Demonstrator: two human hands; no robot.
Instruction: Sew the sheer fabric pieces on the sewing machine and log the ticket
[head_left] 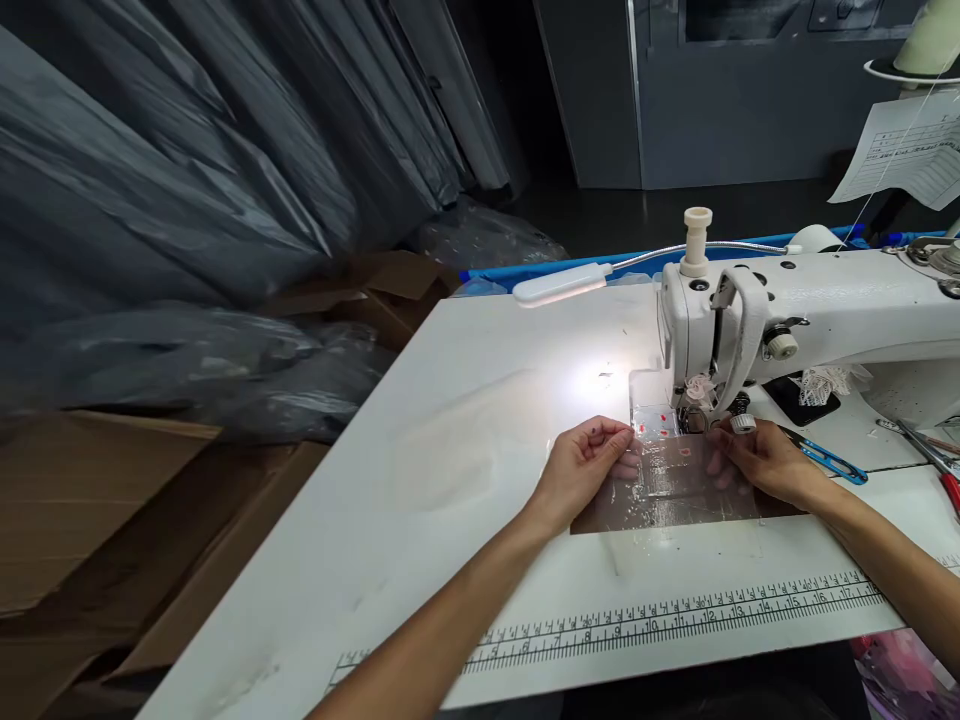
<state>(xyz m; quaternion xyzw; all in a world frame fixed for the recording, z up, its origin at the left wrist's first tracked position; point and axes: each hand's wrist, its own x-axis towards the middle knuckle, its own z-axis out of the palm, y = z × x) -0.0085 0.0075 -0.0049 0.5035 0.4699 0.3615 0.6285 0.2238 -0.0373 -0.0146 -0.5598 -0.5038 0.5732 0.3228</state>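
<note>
A white sewing machine (847, 310) stands at the right of the white table. In front of its needle area lies a thin, see-through brownish sheet (675, 495) with a shiny surface; whether it is fabric or plastic I cannot tell. My left hand (589, 462) pinches the sheet's far left corner between thumb and forefinger. My right hand (765, 462) is closed on the sheet's right side, just below the presser foot, its fingertips partly hidden. Small red marks show on the machine's bed plate (655, 420) beyond the sheet.
Blue thread snips (834, 462) lie right of my right hand, and red-handled scissors (934, 460) farther right. A lit lamp (562, 285) hangs over the table. A printed ruler (652, 628) runs along the front edge. Cardboard boxes (97, 490) stand at the left.
</note>
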